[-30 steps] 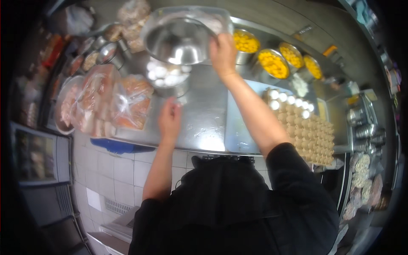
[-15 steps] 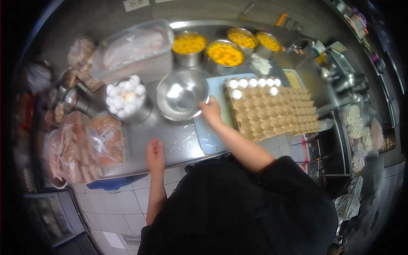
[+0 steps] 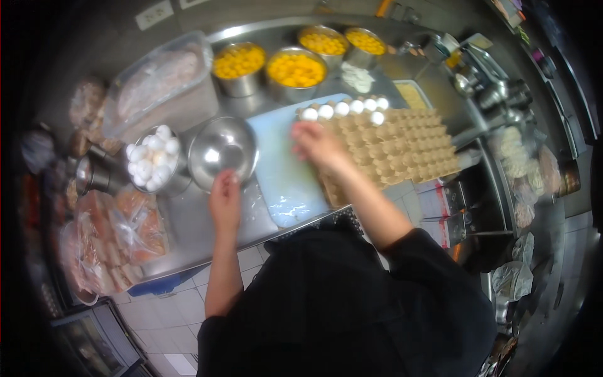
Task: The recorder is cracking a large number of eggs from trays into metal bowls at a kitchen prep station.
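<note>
A round metal bowl (image 3: 220, 147) stands on the steel counter (image 3: 195, 217). At its near rim is my left hand (image 3: 225, 198), fingers curled together; whether they hold the rim or anything else is hidden. My right hand (image 3: 317, 144) is over the left edge of the brown egg tray (image 3: 392, 147), its bent fingers smeared by motion. Anything in that hand is not visible. White eggs (image 3: 342, 109) fill part of the tray's far row, with another egg (image 3: 377, 118) just nearer. Between bowl and tray lies a light blue cutting board (image 3: 276, 169).
Left of the bowl is a metal pot of white eggs (image 3: 152, 158). Behind stand several metal pots of yolks (image 3: 296, 69) and a clear plastic tub (image 3: 160, 88). Bagged meat (image 3: 135, 220) lies at the front left; a pale crumpled heap (image 3: 358, 76) is beyond the tray.
My right hand has left the bowl and moved to the tray's left edge. My left hand has come up to the bowl's near rim. The bowl sits farther left, clear of the board.
</note>
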The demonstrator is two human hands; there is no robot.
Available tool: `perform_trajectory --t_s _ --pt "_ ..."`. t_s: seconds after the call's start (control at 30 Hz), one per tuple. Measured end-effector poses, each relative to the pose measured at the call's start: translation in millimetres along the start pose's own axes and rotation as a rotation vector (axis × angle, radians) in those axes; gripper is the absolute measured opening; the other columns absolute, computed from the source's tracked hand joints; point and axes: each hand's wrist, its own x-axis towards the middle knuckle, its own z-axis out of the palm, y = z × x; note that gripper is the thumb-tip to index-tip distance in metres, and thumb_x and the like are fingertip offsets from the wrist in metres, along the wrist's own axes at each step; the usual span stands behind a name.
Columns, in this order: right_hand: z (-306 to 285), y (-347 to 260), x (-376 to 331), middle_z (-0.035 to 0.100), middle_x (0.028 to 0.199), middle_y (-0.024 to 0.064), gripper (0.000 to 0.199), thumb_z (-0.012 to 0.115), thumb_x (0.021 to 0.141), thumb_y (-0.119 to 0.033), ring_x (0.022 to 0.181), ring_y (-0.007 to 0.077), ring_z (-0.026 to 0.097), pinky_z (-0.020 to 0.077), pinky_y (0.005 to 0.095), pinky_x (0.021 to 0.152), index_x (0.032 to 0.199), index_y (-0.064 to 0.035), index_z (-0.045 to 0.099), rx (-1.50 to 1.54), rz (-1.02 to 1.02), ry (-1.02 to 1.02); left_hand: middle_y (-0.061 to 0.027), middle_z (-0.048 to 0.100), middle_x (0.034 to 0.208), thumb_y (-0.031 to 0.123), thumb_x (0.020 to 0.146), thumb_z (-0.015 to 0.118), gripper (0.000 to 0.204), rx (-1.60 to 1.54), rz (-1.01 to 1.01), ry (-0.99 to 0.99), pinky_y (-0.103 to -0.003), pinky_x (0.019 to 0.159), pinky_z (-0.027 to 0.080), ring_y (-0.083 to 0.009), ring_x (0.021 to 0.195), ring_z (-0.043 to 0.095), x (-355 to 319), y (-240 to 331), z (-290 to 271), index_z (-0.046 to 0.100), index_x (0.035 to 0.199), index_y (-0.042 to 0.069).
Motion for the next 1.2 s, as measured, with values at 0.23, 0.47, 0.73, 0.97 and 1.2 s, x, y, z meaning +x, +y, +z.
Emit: perform_trajectory --t_s 0.23,0.47,0.73,0.97,1.2 --pt "-235 41 61 0.065 0.106 0.0186 0.031 0.060 0.089 -0.021 0.099 0.0345 0.064 0.0499 0.0413 0.087 0.117 -0.0080 0.063 -0.732 -0.251 0.639 -0.0118 0.065 0.110 0.019 0.087 0.067 0.032 0.290 0.458 -0.426 -0.034 0.080 0.051 -0.0249 0.091 0.064 31 103 164 0.063 0.116 0.006" --pt "-269 46 74 0.060 0.116 0.0203 0.037 0.057 0.086 -0.016 0.108 0.0370 0.059 0.0484 0.0437 0.092 0.123 -0.0126 0.061 -1.270 -0.162 0.150 -0.0102 0.062 0.114 0.018 0.083 0.066 0.032 0.848 0.809 -0.548 -0.042 0.092 0.045 -0.0300 0.113 0.055 83 89 318 0.064 0.114 0.011" --pt "-315 39 89 0.059 0.117 0.0178 0.048 0.068 0.078 -0.011 0.109 0.0362 0.059 0.0485 0.0426 0.092 0.125 -0.0125 0.058 -1.219 -0.311 -0.170 -0.0081 0.065 0.099 0.011 0.076 0.067 0.037 1.142 0.735 -0.640 -0.043 0.088 0.046 -0.0304 0.106 0.058 88 92 358 0.061 0.113 0.012" --pt "-326 50 98 0.058 0.109 0.0151 0.045 0.073 0.076 -0.016 0.100 0.0318 0.061 0.0493 0.0389 0.087 0.117 -0.0093 0.059 -0.962 -0.363 -0.233 -0.0131 0.063 0.107 0.017 0.075 0.070 0.037 0.808 0.641 -0.695 -0.043 0.085 0.048 -0.0340 0.102 0.060 89 103 332 0.059 0.110 0.010" --pt "-329 63 90 0.059 0.111 0.0109 0.048 0.072 0.079 -0.014 0.093 0.0186 0.061 0.0523 0.0298 0.074 0.124 -0.0062 0.055 -0.461 -0.074 0.028 -0.0097 0.057 0.109 0.017 0.082 0.070 0.056 0.330 0.356 -0.505 -0.033 0.080 0.051 -0.0192 0.094 0.062 71 110 258 0.051 0.134 0.012"
